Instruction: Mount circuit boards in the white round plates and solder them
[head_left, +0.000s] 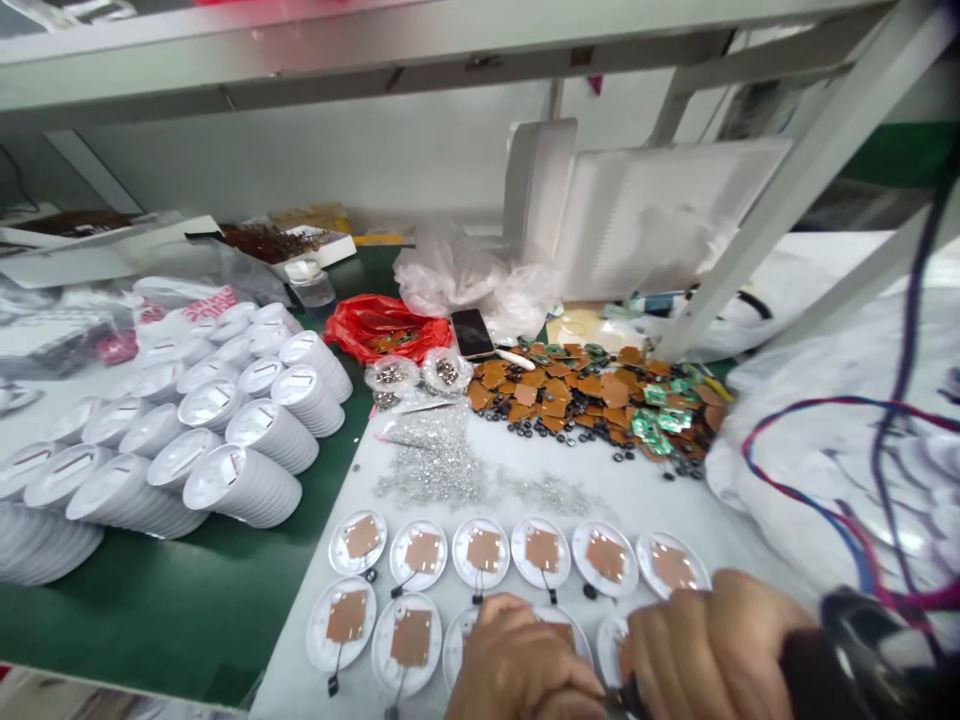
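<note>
My right hand is wrapped round a black electric screwdriver at the bottom right, its dark tip end partly showing between my hands. Beside it, my left hand is closed, fingers curled over a white round disc; what they pinch is hidden. Two rows of white round discs lie under and in front of my hands, such as this white disc, each bearing a brown square board. Short dark leads with black ends stick out from several of them. My hands cover part of the nearer row.
Stacked white cups stand on the green mat at left. Loose screws lie beyond the discs, with a heap of brown and green boards behind. A red bag, a phone and red-blue wires are around; a shelf beam crosses above.
</note>
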